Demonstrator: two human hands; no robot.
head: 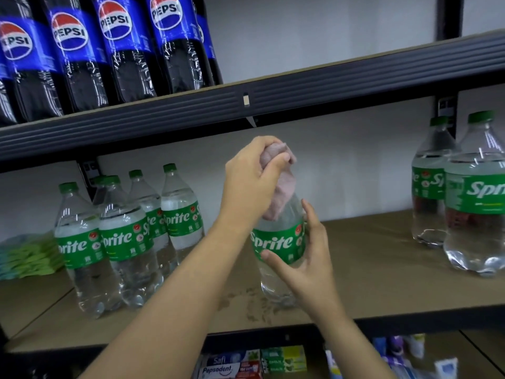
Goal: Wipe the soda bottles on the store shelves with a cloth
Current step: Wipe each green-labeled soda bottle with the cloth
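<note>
Centrally, a Sprite bottle stands upright on the brown middle shelf, both hands on it. At 12 o'clock from its label, the left hand grips a bunched pink cloth wrapped over the bottle's cap and neck. At 5 o'clock, the right hand curls round the green label — thumb in front, fingers behind. A cluster of Sprite bottles stands at 9 o'clock, two more at 3 o'clock. Pepsi bottles line the upper shelf at 11 o'clock — toothpaste boxes sit below at 6 o'clock.
</note>
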